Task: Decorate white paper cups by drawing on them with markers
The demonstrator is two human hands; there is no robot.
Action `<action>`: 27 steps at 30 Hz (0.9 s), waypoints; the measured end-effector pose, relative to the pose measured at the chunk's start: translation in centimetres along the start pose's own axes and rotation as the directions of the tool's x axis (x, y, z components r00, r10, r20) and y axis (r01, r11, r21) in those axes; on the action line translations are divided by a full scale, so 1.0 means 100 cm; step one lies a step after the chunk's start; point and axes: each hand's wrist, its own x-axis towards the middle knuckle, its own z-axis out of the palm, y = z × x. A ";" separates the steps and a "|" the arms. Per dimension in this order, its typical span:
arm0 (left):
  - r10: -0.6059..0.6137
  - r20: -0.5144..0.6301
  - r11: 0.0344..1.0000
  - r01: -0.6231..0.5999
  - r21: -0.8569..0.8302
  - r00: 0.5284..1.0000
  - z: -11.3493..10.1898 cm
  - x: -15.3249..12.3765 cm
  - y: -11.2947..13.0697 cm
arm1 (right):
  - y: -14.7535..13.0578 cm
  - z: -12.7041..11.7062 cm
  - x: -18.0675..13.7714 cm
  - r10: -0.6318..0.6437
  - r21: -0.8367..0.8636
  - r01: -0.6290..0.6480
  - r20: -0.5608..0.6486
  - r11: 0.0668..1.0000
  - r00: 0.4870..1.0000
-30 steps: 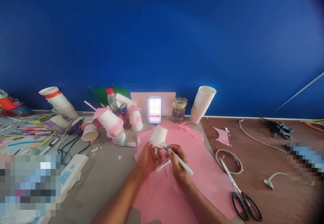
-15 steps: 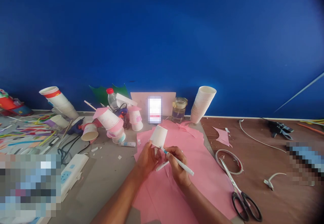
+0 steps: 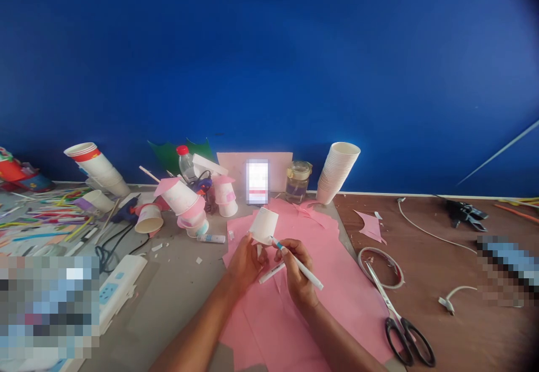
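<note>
A white paper cup [image 3: 265, 225] is tilted upside down over the pink paper [image 3: 328, 271], its rim toward me. My left hand [image 3: 246, 262] grips it by the lower left of the rim, fingers closed. Between the fingers of my right hand [image 3: 300, 274] is a white marker [image 3: 309, 274] with a blue front end. The marker's tip is at the lower right edge of the cup; I cannot tell whether it touches. A second white piece, a pen or its cap [image 3: 272, 272], lies slanted between my hands.
Scissors [image 3: 396, 321] and a tape roll [image 3: 381, 268] lie to the right. Behind stand a cup stack [image 3: 338, 173], a glass jar [image 3: 298, 181] and a pixelated screen [image 3: 256, 181]. Decorated cups [image 3: 181, 201], a glue gun [image 3: 126, 210] and a power strip [image 3: 122, 285] are left.
The marker tip has moved slightly up and right along the cup's lower edge, with my right hand shifting a little. My left hand and the cup stay nearly still.
</note>
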 end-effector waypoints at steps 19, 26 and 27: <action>-0.010 0.000 1.000 0.010 0.000 1.000 0.001 -0.001 0.001 | -0.004 0.001 -0.001 0.056 -0.026 -0.056 0.011 0.998 0.998; 0.008 0.011 1.000 -0.008 -0.010 1.000 0.003 -0.001 0.002 | 0.000 0.000 -0.002 0.059 -0.031 -0.059 0.025 0.998 0.998; 0.010 0.012 1.000 -0.009 -0.013 1.000 0.004 -0.002 0.002 | 0.001 0.001 -0.003 0.059 -0.028 -0.058 0.027 0.998 0.998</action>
